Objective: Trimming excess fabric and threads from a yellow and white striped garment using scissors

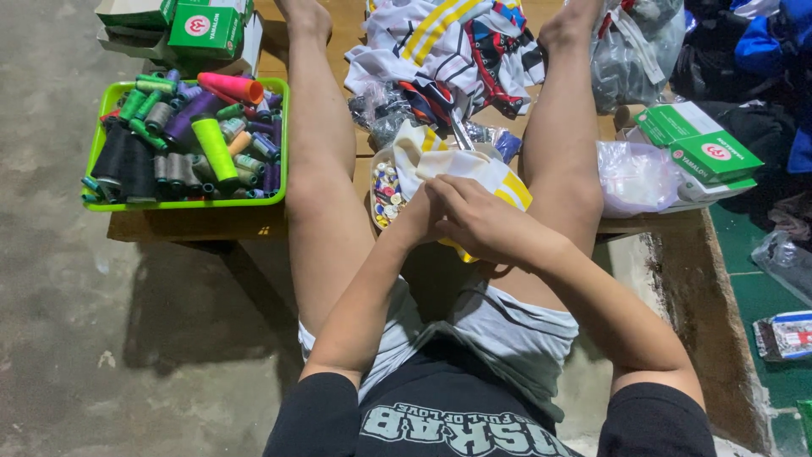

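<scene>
Fingers of right hand (pixel 482 222) folded over left hand (pixel 416 222), grip unclear, white-yellow cloth (pixel 474 169) partly hidden beneath

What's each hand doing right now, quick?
Left hand: mostly hidden behind the right; grip cannot be told, though it meets the white-and-yellow fabric.
Right hand: closed, fingers pinching that fabric.

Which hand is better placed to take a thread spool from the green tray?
Probably the left hand: the green tray of spools lies on that side. The right hand covers the white and yellow cloth, farther away.
</scene>
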